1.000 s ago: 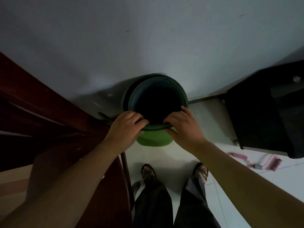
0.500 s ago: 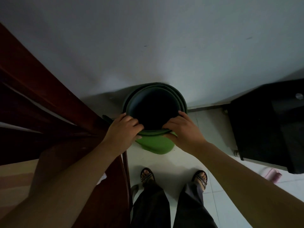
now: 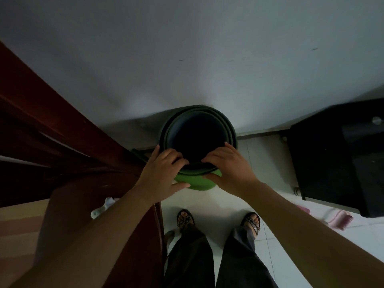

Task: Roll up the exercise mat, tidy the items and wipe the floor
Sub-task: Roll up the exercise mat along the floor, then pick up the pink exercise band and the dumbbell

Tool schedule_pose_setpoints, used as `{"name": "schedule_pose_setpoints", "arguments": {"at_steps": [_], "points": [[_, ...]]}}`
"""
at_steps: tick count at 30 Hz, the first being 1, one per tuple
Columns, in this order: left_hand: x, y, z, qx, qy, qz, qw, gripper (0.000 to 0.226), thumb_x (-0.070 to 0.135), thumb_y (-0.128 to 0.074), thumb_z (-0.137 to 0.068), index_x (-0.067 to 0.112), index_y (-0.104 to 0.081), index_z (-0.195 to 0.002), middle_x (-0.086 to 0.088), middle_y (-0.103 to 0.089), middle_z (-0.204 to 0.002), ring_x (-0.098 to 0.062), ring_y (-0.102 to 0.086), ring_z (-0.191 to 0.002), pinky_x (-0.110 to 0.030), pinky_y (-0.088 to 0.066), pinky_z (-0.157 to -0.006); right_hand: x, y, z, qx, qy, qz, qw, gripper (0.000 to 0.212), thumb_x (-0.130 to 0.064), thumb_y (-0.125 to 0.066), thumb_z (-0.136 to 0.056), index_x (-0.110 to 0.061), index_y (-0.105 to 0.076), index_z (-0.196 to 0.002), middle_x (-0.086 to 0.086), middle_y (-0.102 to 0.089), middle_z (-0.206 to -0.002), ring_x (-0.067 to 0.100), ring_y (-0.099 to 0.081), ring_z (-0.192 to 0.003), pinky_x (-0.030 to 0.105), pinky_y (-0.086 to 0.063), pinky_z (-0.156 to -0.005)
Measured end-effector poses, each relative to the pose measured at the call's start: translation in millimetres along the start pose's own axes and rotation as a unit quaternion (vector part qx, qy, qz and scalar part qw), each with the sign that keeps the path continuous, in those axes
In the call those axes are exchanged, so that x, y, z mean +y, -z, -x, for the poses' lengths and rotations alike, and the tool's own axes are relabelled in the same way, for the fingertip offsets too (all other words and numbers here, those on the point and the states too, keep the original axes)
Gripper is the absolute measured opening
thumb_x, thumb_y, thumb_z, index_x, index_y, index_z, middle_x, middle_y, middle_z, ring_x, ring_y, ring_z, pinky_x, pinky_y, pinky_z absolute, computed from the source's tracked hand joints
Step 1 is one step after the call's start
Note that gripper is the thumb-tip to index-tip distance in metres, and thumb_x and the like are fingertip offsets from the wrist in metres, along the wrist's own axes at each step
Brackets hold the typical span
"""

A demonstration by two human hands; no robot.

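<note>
Evidently light, soft and springy, the rolled exercise mat (image 3: 198, 140) is stood on end against the wall, its near rim grasped by the left hand (image 3: 164, 173) and right hand (image 3: 227, 168); gripping across the layers probably prevents unrolling.

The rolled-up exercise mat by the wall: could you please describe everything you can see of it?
The exercise mat is rolled into a loose, wide tube standing on end on the pale tiled floor, close to the white wall, between dark red wooden furniture and a black cabinet. Its outside is bright green; the coiled layers at the open top look dark green and rubbery around a dark hollow. The left hand and right hand grip its near top rim.
</note>
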State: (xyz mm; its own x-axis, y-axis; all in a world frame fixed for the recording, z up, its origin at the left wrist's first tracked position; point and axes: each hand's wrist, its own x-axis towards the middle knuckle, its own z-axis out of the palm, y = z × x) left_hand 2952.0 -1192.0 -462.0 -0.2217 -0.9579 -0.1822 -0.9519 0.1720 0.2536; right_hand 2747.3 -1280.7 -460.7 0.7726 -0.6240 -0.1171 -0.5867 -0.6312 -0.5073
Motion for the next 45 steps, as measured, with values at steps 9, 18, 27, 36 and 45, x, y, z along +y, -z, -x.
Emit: {"name": "schedule_pose_setpoints", "arguments": {"at_steps": [9, 18, 27, 36, 45], "points": [[20, 30, -5, 0.004, 0.007, 0.064, 0.998, 0.063, 0.062, -0.040, -0.080, 0.021, -0.056, -0.124, -0.002, -0.055, -0.128, -0.025, -0.043, -0.128, -0.058, -0.027, -0.107, -9, 28, 25, 0.028, -0.059, -0.028, 0.997, 0.038, -0.034, -0.072, -0.075, -0.017, -0.067, -0.109, -0.001, -0.067, -0.108, 0.022, -0.058, -0.106, 0.038, -0.038, -0.101], [43, 29, -13, -0.034, -0.009, 0.071, 0.997, 0.052, 0.051, -0.052, -0.088, 0.025, -0.050, -0.132, 0.003, -0.044, -0.141, -0.019, -0.029, -0.138, -0.047, -0.017, -0.113, -6, 36, 67, 0.029, -0.164, -0.049, 0.985, 0.039, -0.036, -0.066, -0.084, -0.020, -0.062, -0.119, -0.005, -0.058, -0.127, 0.017, -0.045, -0.122, 0.022, -0.027, -0.099], [61, 28, -12, -0.054, -0.014, 0.065, 0.996, 0.056, 0.055, -0.045, -0.085, 0.025, -0.051, -0.131, 0.004, -0.047, -0.139, -0.018, -0.033, -0.136, -0.048, -0.026, -0.113, -14, 22, 94, 0.053, -0.196, -0.080, 0.976, 0.039, -0.040, -0.062, -0.086, -0.024, -0.060, -0.122, -0.008, -0.055, -0.130, 0.013, -0.044, -0.123, 0.027, -0.037, -0.098], [112, 29, -23, -0.069, -0.040, 0.092, 0.993, 0.054, 0.055, -0.044, -0.086, 0.024, -0.050, -0.131, 0.003, -0.048, -0.138, -0.016, -0.036, -0.133, -0.050, -0.033, -0.108, 3, 24, 148, 0.079, -0.261, -0.111, 0.956, 0.042, -0.045, -0.060, -0.086, -0.027, -0.057, -0.124, -0.009, -0.052, -0.132, 0.011, -0.044, -0.123, 0.024, -0.036, -0.098], [249, 3, -55, -0.109, -0.112, 0.090, 0.984, 0.067, 0.059, -0.031, -0.083, 0.016, -0.053, -0.130, -0.005, -0.051, -0.135, -0.021, -0.043, -0.128, -0.032, -0.029, -0.105, 55, 36, 276, 0.111, -0.363, -0.165, 0.910, 0.043, -0.045, -0.059, -0.086, -0.029, -0.053, -0.126, -0.010, -0.049, -0.135, 0.010, -0.044, -0.125, 0.020, -0.029, -0.101]]}}
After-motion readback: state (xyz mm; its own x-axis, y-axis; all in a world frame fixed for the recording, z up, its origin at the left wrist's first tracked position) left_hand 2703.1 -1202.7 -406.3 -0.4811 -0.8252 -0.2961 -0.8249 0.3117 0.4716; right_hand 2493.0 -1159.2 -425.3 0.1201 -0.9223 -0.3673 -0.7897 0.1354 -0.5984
